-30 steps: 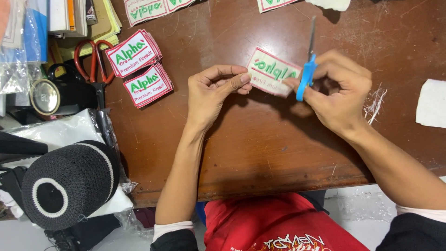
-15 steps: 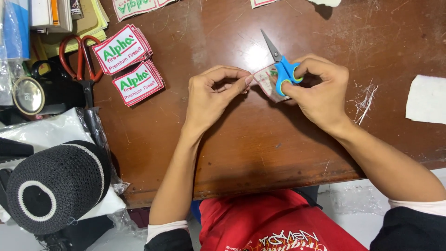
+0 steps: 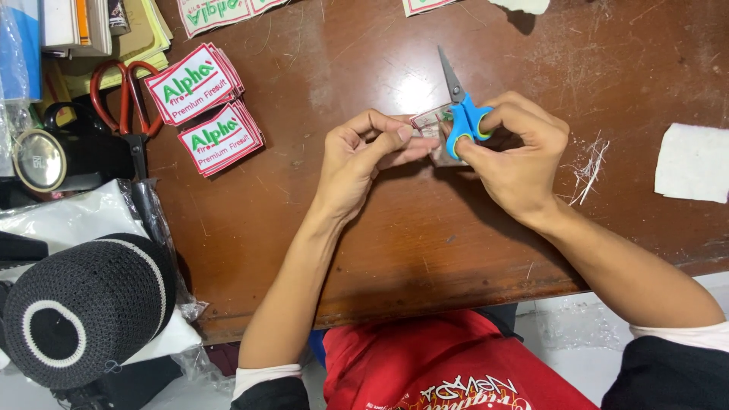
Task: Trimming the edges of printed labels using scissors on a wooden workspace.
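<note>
Nearest the camera sit the person's red shirt (image 3: 456,364) and, off to the left edge, a black knitted cap (image 3: 80,304) with a white ring, lying on a white plastic bag (image 3: 68,216). Both forearms reach out over the brown wooden table (image 3: 395,250). The left hand (image 3: 357,163) is closed in a narrow pinch, thumb and fingertips holding the left edge of a small embroidered patch (image 3: 429,129), which is lifted just above the table between the two hands and mostly hidden by them. The right hand (image 3: 516,152) is wrapped around the blue handles of small scissors (image 3: 459,114), fingers through the loops; the blades are nearly together and point up and away, with the handles lying against the patch. Just right of that hand lies a tuft of loose white threads (image 3: 588,167), and further right a white cloth square (image 3: 692,162). To the left, well apart, lie two stacks of patches (image 3: 205,110) with red borders and green lettering, and beside them large red-handled scissors (image 3: 125,106). At the far edge lie more patches (image 3: 220,11).
</note>
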